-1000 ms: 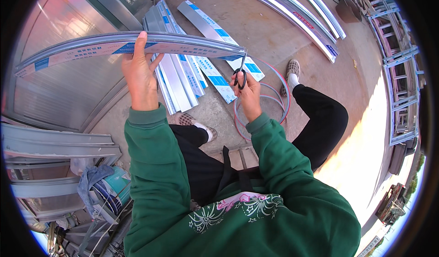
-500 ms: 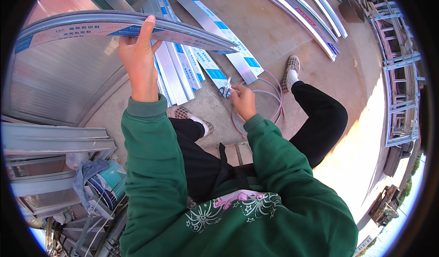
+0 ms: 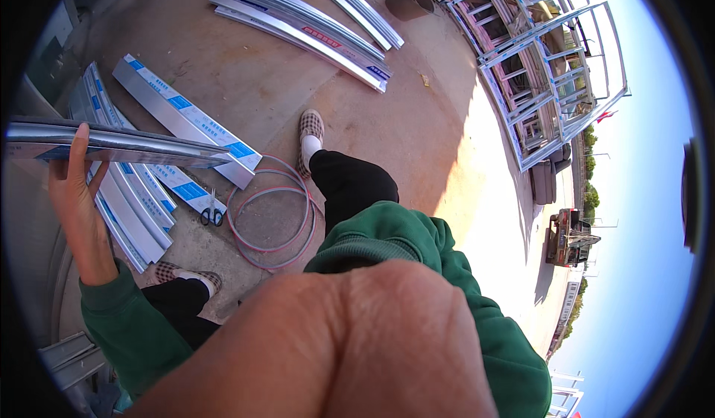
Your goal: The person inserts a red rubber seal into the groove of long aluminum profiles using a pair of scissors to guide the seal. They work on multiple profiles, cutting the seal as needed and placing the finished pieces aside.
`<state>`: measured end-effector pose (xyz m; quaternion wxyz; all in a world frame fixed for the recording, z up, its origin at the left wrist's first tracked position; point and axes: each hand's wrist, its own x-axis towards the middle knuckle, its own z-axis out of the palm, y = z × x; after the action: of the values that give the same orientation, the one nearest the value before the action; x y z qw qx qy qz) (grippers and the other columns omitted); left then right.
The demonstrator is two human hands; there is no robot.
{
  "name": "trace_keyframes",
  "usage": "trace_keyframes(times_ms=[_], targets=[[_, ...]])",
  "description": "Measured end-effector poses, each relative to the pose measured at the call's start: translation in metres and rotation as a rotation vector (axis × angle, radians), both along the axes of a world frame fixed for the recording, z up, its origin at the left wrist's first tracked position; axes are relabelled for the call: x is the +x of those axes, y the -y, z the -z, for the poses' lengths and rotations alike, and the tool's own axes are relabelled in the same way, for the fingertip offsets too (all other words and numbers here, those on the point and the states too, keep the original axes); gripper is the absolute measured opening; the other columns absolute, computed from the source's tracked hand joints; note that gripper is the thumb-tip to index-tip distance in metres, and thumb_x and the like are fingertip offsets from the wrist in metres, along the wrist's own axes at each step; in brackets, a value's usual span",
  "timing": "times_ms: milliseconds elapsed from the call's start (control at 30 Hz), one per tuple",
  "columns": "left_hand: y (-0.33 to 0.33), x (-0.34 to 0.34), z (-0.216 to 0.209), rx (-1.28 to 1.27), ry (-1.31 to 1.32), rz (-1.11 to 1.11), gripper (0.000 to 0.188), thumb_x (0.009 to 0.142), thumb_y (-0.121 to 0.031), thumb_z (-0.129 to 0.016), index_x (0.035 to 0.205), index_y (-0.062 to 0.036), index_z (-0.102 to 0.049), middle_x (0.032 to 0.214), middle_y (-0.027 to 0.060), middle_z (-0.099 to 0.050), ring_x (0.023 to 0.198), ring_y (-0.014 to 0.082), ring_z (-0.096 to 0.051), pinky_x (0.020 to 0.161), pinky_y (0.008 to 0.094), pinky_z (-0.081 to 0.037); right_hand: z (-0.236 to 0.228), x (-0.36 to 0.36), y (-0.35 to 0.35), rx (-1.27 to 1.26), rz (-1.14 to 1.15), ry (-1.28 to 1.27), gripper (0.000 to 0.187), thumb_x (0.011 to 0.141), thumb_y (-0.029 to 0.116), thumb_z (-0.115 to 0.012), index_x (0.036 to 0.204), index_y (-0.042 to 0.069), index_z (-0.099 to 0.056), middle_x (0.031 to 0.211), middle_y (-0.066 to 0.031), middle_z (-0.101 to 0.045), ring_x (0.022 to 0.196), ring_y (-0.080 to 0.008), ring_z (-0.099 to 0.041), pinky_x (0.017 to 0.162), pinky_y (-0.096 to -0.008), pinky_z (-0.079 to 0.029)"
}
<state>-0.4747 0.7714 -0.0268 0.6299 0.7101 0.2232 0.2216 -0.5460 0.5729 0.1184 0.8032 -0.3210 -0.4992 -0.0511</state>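
At the left, my left hand (image 3: 80,187) is closed round a long metal profile (image 3: 126,147) with printed protective film, thumb over its top edge. My right hand (image 3: 372,343) is raised very near the camera and fills the lower middle. Only its back and wrist show clearly; the fingers are out of sight, so what they hold cannot be seen. A pair of scissors (image 3: 212,215) lies at the near end of a film-covered profile (image 3: 182,189) on the ground. Beside the scissors rests a loose coil of thin pinkish-grey strip (image 3: 272,250).
More film-covered profiles (image 3: 134,213) lie stacked under the held one. Further profiles (image 3: 298,34) lie at the far side, near a bucket (image 3: 410,0). Metal frames (image 3: 532,75) stand at the upper right. A vehicle (image 3: 570,237) is parked beyond. My checkered shoes are on the concrete.
My right hand has left the scissors and come up close to the camera. The view has swung right, so my left hand and the profile now appear further left and lower.
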Motion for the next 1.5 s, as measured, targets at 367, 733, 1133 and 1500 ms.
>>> trace_keyframes(times_ms=[367,733,1133,1500], targets=[[0.051,0.022,-0.005,-0.083,-0.041,0.104,0.065,0.087,-0.039,-0.079,0.135,-0.0013,-0.056,0.132,0.0179,-0.06,0.127,0.0301,-0.058,0.097,0.0433,-0.056,0.0,0.018,0.01,0.081,0.063,0.032,0.022,0.095,0.012,-0.064,0.108,-0.005,-0.067,0.1,-0.0163,-0.071,0.081,-0.0214,-0.068,0.072,-0.0312,-0.054],[0.053,0.029,0.006,-0.146,0.008,0.095,0.06,0.087,-0.037,-0.08,0.131,-0.003,-0.059,0.125,0.0133,-0.063,0.119,0.0247,-0.061,0.093,0.0387,-0.058,-0.001,0.016,0.015,0.121,0.065,0.063,0.023,0.094,0.014,-0.063,0.107,-0.004,-0.066,0.102,-0.016,-0.07,0.083,-0.0234,-0.068,0.073,-0.0334,-0.054],[0.044,0.029,0.009,-0.128,-0.003,0.11,0.055,0.088,-0.035,-0.079,0.128,-0.003,-0.06,0.12,0.0121,-0.064,0.115,0.0225,-0.063,0.092,0.0376,-0.059,0.0,0.017,0.006,0.147,0.084,0.066,0.024,0.093,0.016,-0.063,0.106,-0.004,-0.065,0.104,-0.0157,-0.07,0.084,-0.0256,-0.069,0.073,-0.0358,-0.055],[0.039,0.025,-0.004,-0.172,-0.043,0.107,0.061,0.084,-0.039,-0.082,0.127,-0.0011,-0.06,0.119,0.0127,-0.064,0.113,0.0229,-0.063,0.092,0.0358,-0.057,0.017,0.014,0.002,0.018,0.079,-0.001,0.015,0.087,0.013,-0.064,0.093,-0.001,-0.066,0.102,-0.0165,-0.068,0.086,-0.0286,-0.068,0.076,-0.0384,-0.055]])
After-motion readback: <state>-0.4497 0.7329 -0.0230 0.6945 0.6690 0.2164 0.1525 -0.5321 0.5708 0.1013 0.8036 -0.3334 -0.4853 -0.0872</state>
